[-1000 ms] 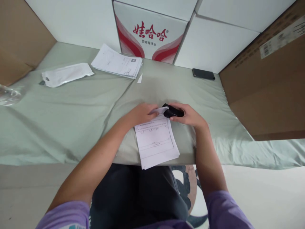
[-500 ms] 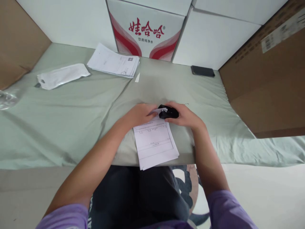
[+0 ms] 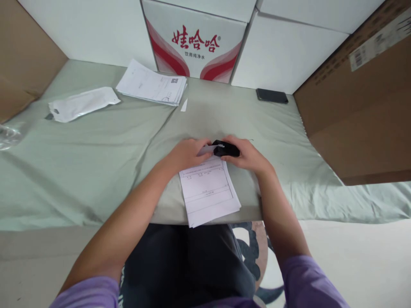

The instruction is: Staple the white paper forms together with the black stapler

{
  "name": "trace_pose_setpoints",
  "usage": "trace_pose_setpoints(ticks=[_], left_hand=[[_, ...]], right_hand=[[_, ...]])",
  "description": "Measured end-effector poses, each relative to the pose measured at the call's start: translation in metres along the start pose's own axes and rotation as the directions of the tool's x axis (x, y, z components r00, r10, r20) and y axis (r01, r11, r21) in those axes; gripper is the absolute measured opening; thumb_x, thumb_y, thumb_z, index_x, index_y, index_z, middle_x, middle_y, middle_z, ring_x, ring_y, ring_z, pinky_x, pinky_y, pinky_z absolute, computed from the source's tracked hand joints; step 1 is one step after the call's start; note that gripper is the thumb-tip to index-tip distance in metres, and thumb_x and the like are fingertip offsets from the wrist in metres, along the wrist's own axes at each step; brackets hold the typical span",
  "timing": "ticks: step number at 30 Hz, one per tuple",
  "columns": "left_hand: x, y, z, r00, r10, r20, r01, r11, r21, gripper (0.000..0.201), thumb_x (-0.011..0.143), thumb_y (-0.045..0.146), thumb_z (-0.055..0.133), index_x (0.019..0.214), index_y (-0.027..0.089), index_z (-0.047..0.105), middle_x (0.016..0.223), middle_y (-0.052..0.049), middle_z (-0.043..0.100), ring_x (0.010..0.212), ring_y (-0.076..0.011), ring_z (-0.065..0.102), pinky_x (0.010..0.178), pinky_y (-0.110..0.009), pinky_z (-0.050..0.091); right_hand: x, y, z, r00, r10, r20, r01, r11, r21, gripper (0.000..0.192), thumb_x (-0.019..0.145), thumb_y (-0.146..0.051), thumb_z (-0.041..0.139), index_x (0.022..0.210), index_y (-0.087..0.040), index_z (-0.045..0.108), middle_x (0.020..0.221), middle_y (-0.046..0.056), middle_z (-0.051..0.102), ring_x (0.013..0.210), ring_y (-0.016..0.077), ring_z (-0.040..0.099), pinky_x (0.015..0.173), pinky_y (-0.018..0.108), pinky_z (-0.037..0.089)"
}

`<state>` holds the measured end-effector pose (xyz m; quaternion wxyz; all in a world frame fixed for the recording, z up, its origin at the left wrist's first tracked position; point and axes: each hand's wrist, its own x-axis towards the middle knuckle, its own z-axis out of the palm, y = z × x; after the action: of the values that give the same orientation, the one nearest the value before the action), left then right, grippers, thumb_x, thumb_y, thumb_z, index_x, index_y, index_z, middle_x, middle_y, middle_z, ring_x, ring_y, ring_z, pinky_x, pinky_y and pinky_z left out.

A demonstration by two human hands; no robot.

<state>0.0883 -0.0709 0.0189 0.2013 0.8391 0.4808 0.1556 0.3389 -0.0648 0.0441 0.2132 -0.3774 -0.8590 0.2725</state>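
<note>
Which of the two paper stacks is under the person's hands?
The near stack at the table's front edge; the far stack lies untouched by the red-printed box.

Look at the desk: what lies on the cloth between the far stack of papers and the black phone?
In the head view, a small white paper scrap lies near the far stack of papers; onward to the black phone, only bare green cloth.

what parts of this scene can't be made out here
- Black stapler, head view: mostly covered by the right hand.
- Top edge of the paper stack: hidden under the left hand.
- Print on the sheets: too small.
- Clear object: cut off at left edge.
</note>
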Motion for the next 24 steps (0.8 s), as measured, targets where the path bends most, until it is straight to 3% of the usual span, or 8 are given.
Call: trace_pose_setpoints(ticks=[3, 5, 9, 15, 19, 24], left_hand=[[0.001, 0.003, -0.001, 0.994, 0.069, -0.082, -0.079, 0.989, -0.121, 0.057, 0.087, 0.052, 0.065, 0.136, 0.023, 0.059, 0.118, -0.008, 0.073, 0.100, -0.0251, 0.069, 0.085, -0.035, 0.050], [0.002, 0.006, -0.002, 0.985, 0.117, -0.123, -0.141, 0.969, -0.202, 0.057, 0.085, 0.053, 0.068, 0.134, 0.023, 0.060, 0.123, -0.007, 0.072, 0.105, -0.0243, 0.069, 0.090, -0.036, 0.050], [0.006, 0.010, 0.004, 0.985, 0.104, -0.134, -0.133, 0.964, -0.232, 0.040, 0.086, 0.045, 0.069, 0.118, 0.022, 0.068, 0.108, -0.006, 0.076, 0.097, -0.0242, 0.070, 0.084, -0.036, 0.051], [0.008, 0.010, 0.013, 0.977, 0.110, -0.181, -0.141, 0.976, -0.166, 0.029, 0.086, 0.038, 0.070, 0.109, 0.020, 0.071, 0.096, -0.006, 0.077, 0.086, -0.0232, 0.070, 0.076, -0.035, 0.049], [0.009, 0.006, 0.014, 0.972, 0.122, -0.199, -0.161, 0.967, -0.198, 0.030, 0.085, 0.038, 0.069, 0.109, 0.019, 0.070, 0.097, -0.006, 0.076, 0.087, -0.0227, 0.070, 0.077, -0.034, 0.049], [0.012, 0.002, 0.012, 0.973, 0.124, -0.194, -0.176, 0.944, -0.279, 0.033, 0.086, 0.042, 0.067, 0.110, 0.020, 0.067, 0.103, -0.006, 0.074, 0.092, -0.0225, 0.069, 0.081, -0.035, 0.051]], right_hand=[[0.000, -0.001, 0.001, 1.000, -0.015, -0.025, 0.015, 1.000, -0.011, 0.037, 0.086, -0.035, 0.071, 0.120, -0.023, 0.065, 0.105, 0.005, 0.072, 0.089, 0.0226, 0.067, 0.077, 0.033, 0.048], [0.001, -0.004, 0.002, 0.999, -0.026, -0.033, 0.026, 1.000, -0.003, 0.037, 0.086, -0.034, 0.072, 0.121, -0.023, 0.066, 0.106, 0.005, 0.073, 0.090, 0.0226, 0.067, 0.078, 0.033, 0.048], [0.002, -0.007, 0.004, 1.000, -0.025, -0.018, 0.025, 1.000, 0.013, 0.035, 0.087, -0.033, 0.069, 0.122, -0.023, 0.067, 0.107, 0.005, 0.074, 0.092, 0.0230, 0.068, 0.079, 0.033, 0.049], [0.001, -0.005, 0.006, 0.999, -0.029, -0.020, 0.030, 0.999, 0.013, 0.035, 0.088, -0.033, 0.069, 0.121, -0.023, 0.070, 0.109, 0.005, 0.075, 0.091, 0.0228, 0.068, 0.078, 0.032, 0.049], [0.002, -0.004, 0.009, 1.000, -0.015, -0.022, 0.015, 1.000, -0.002, 0.032, 0.088, -0.033, 0.068, 0.119, -0.024, 0.071, 0.101, 0.003, 0.076, 0.083, 0.0207, 0.066, 0.072, 0.031, 0.046], [0.005, -0.002, 0.009, 0.998, 0.005, -0.058, -0.006, 1.000, -0.016, 0.037, 0.087, -0.035, 0.069, 0.121, -0.023, 0.070, 0.103, 0.004, 0.076, 0.088, 0.0222, 0.067, 0.075, 0.032, 0.046]])
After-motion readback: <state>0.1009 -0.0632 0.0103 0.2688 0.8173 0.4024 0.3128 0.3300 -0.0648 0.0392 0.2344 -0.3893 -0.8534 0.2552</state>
